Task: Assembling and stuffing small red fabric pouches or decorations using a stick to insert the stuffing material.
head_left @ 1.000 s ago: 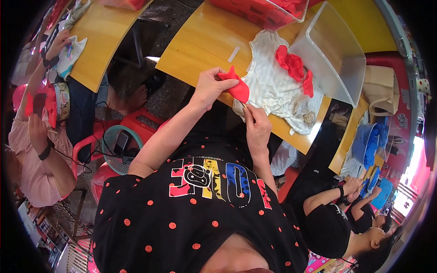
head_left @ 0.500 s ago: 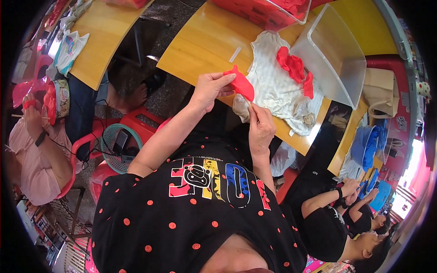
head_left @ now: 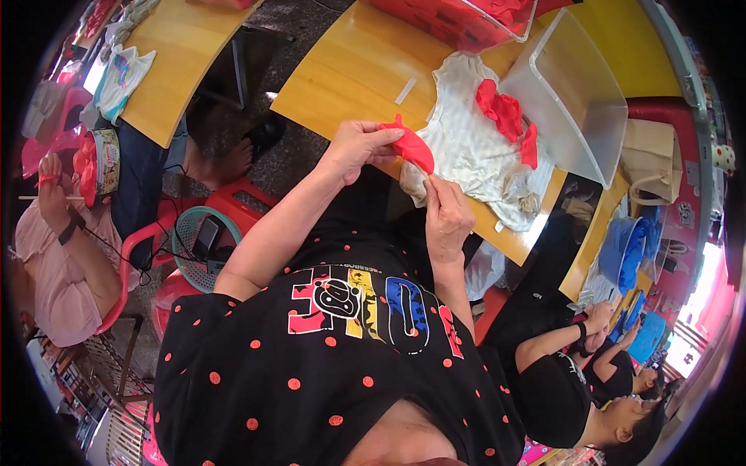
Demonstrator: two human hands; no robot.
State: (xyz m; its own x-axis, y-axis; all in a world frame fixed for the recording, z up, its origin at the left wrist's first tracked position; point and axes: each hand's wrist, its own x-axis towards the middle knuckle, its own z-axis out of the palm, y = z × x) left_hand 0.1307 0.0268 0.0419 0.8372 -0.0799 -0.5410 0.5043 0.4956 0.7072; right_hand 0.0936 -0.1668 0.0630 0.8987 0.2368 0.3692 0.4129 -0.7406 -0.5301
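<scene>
My left hand (head_left: 359, 144) pinches the top of a small red piece (head_left: 412, 147) of thin, limp material at the near edge of a yellow wooden table (head_left: 350, 70). My right hand (head_left: 447, 213) holds the same red piece from below, fingers closed on its lower end. Just behind the hands a white cloth (head_left: 466, 147) lies spread on the table, with several more red pieces (head_left: 503, 113) heaped on it. A small white strip (head_left: 405, 91) lies on the table beside the cloth.
A clear plastic bin (head_left: 571, 93) lies tilted at the cloth's right, and a bin of red pieces (head_left: 458, 19) stands at the back. A second yellow table (head_left: 171, 70) is at left, where a person in pink (head_left: 54, 256) sits. People in black (head_left: 567, 388) work at lower right.
Both hands have lifted the red piece a little and drawn it out between them; the left hand now pinches its top. The person at left has shifted their arms.
</scene>
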